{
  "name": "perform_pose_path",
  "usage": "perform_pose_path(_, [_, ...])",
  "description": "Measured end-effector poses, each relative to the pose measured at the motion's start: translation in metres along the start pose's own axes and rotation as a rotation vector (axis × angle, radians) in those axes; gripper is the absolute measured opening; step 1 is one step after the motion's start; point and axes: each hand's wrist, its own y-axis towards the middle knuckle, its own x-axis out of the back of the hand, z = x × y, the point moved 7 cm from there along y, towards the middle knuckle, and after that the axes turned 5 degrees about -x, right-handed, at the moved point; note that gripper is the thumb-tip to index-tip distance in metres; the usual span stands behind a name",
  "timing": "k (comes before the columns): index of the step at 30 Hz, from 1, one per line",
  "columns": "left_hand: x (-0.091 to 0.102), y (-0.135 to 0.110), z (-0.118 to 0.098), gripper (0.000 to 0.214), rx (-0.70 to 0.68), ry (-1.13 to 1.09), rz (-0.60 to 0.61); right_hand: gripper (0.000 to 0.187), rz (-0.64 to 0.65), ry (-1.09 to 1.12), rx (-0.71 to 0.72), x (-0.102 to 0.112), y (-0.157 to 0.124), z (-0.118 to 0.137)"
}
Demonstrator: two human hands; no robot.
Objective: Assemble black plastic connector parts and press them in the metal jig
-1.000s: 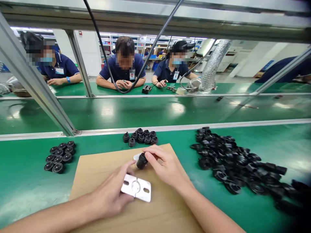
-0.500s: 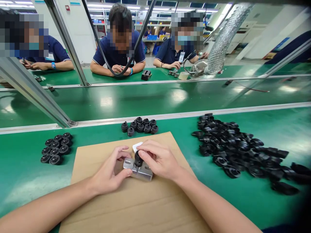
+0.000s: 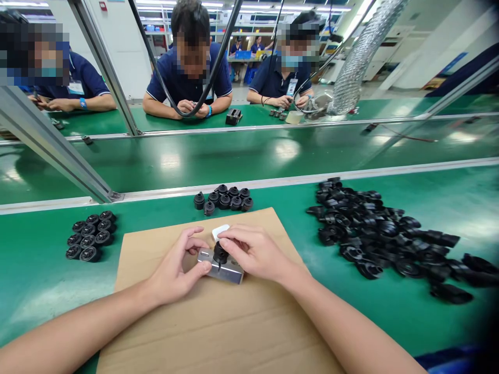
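Metal block (image 3: 231,272), silver, lies on the cardboard sheet (image 3: 218,332) dead centre in front of me, between both hands. Its long axis runs left to right across me, with the right end dipping a little toward me. Black round part (image 3: 220,253) sits upright on top of the block, roughly mid-length and a bit toward the left end.

Left hand (image 3: 177,271): closed in a pinch on the block's left end, thumb on the near side, index curled over the far side. The other fingers are tucked and I cannot see them well.

Right hand (image 3: 258,253): comes in from the right, fingertips closed on the black part from the far and right sides. The palm hovers over the block's right half and hides that end's top. This hand is the one on the black part; the left touches only the block. I cannot tell whether the part is seated in a hole or just resting on top.

White flat piece (image 3: 220,231) lies on the cardboard just beyond the block, peeking out between my two hands, apart from both.

Other things on the green belt (image 3: 39,291):
- a small cluster of black parts (image 3: 224,198), just past the cardboard's far edge
- neat rows of black rings (image 3: 90,236), well off to my left
- a big loose heap of black parts (image 3: 382,234) to my right, nearer my right arm

Co-workers (image 3: 187,72) sit across the line with their hands on their own bench, well apart from mine.
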Motion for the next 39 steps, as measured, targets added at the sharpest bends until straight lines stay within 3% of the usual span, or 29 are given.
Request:
perform_pose_path(6, [0.001,0.003,0.000,0.060,0.019,-0.006,0.001,0.030,0.075,-0.108,0.029,0.006,-0.004,0.000])
perform_pose_path(11, [0.000,0.003,0.001,0.058,0.016,-0.019,0.008,0.044,0.190,-0.126,0.092,0.007,-0.008,0.005])
perform_pose_path(26, [0.000,0.003,0.000,0.058,0.019,-0.014,0.003,0.038,0.201,-0.108,0.102,0.005,-0.007,0.007])
perform_pose_path(33, [-0.005,0.003,-0.003,0.066,-0.096,-0.047,0.101,0.038,0.119,-0.201,-0.012,0.024,-0.002,-0.019])
perform_pose_path(39, [-0.009,0.002,-0.007,0.058,-0.167,0.020,0.183,0.043,0.084,-0.403,-0.196,0.007,0.005,-0.023])
